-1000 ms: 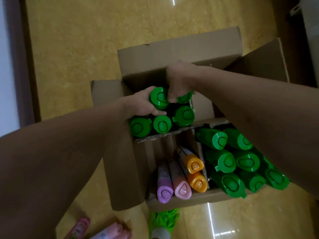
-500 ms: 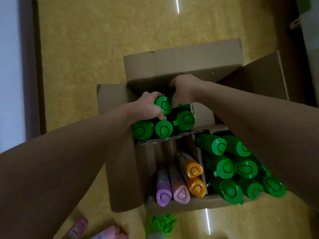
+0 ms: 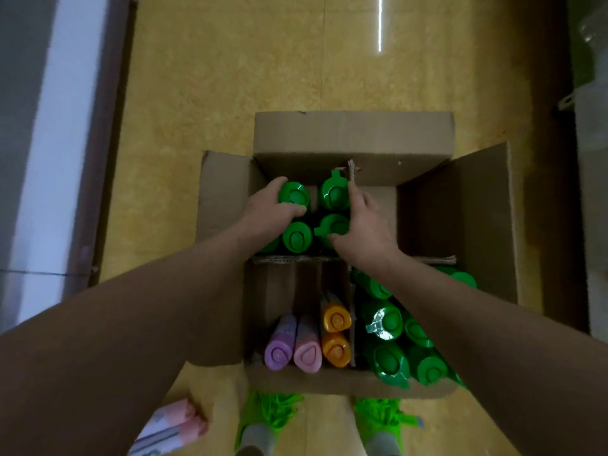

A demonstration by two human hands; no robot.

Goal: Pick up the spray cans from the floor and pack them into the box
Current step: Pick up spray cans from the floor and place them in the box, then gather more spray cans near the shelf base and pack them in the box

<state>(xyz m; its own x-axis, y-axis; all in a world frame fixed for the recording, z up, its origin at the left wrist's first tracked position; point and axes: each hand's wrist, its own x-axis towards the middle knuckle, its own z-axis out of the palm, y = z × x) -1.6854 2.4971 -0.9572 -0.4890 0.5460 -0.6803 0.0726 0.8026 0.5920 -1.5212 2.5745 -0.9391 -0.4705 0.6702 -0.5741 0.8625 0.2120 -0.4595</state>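
Nearest, just short of the box's (image 3: pixel 345 383) near wall, two pink-capped cans (image 3: pixel 177 426) lie on the yellow floor (image 3: pixel 214 77), and beside them two bright green fringed shoes (image 3: pixel 269 413) show below the box edge. Inside the box, the near left compartment holds a purple-capped can (image 3: pixel 279 352), a pink-capped can (image 3: pixel 307 355) touching it, and two orange-capped cans (image 3: pixel 335 334), one behind the other against the cardboard divider (image 3: pixel 352 324). Right of that divider, the near right compartment is crowded with green-capped cans (image 3: pixel 390 324) leaning at a tilt. Past the cross divider (image 3: pixel 289 258), the far left compartment holds four upright green spray cans (image 3: pixel 297 238) in a block. The left hand (image 3: pixel 273 212) curls round the far left can (image 3: pixel 293 194), thumb over its cap and fingertips on its far side. The right hand (image 3: pixel 365 228) lies against the right side of the two right-hand cans (image 3: pixel 334 195), fingers nearly straight, thumb touching the nearer cap. The far right compartment shows bare cardboard. Beyond, the box's far flap (image 3: pixel 353 133) stands up, with a side flap (image 3: pixel 477 209) spread to the right.
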